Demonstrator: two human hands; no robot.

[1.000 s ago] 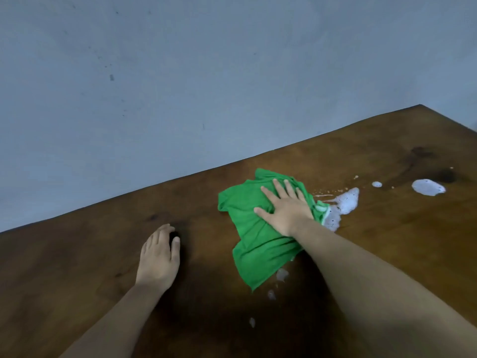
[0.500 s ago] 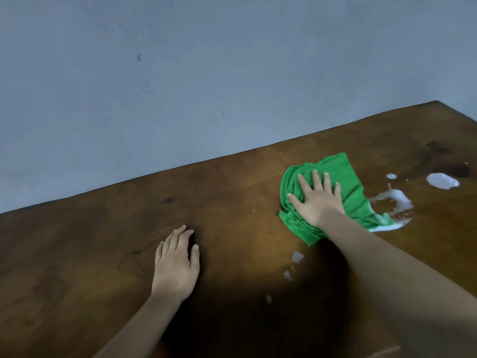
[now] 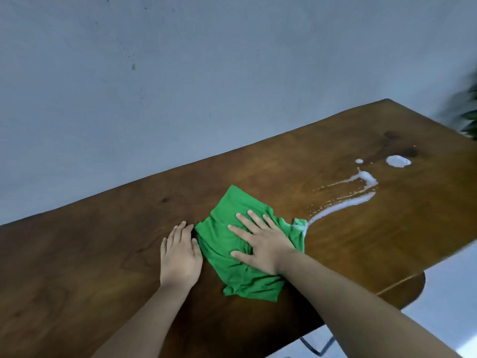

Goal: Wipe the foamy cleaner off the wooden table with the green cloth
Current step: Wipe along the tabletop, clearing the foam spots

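Since the earlier frames, the green cloth (image 3: 224,254) had been dragged back across the wooden table (image 3: 103,254) from the foam toward the person, ending just beside the left hand (image 3: 180,257), and the loose specks that had lain nearer the person were no longer visible. The right hand (image 3: 263,248) lay flat on the crumpled cloth, fingers spread and straight, pressing rather than gripping it. The left hand rested palm-down on bare wood with its fingers straight and together, holding nothing. A thin smeared foam streak (image 3: 343,204) ran from the cloth's right corner out to a looped end, and beyond it an untouched foam blob (image 3: 397,161) and a small foam dot (image 3: 359,160) sat near the far end. By that showing the job looked roughly half done: the main patch was thinned but not cleared, and the far spots were still to do. No brand, label or writing could be read anywhere.
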